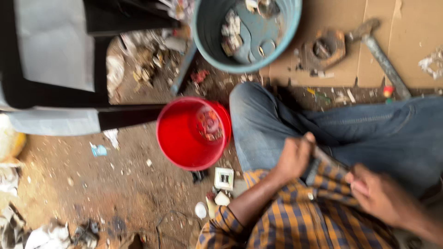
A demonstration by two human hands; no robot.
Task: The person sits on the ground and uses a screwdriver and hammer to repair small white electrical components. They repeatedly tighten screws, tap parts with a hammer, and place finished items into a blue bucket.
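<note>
From my remote feed: left hand (pixel 295 156) fingers curled tight round a dark, blurred tool (pixel 318 162) over the lap; right hand (pixel 378 196) blurred, grip unclear. Red bucket (pixel 193 133) w/ scrap sits just left of knee; hammer (pixel 380 53) on cardboard (pixel 415 27) beyond.

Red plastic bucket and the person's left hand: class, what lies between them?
In the head view, the bent knee in blue jeans lies between the red plastic bucket and the left hand, which closes on a grey strip-like object.

Slim dark metal part (pixel 317 162), blurred, tilted across the lap, gripped between both hands over blue jeans.
</note>
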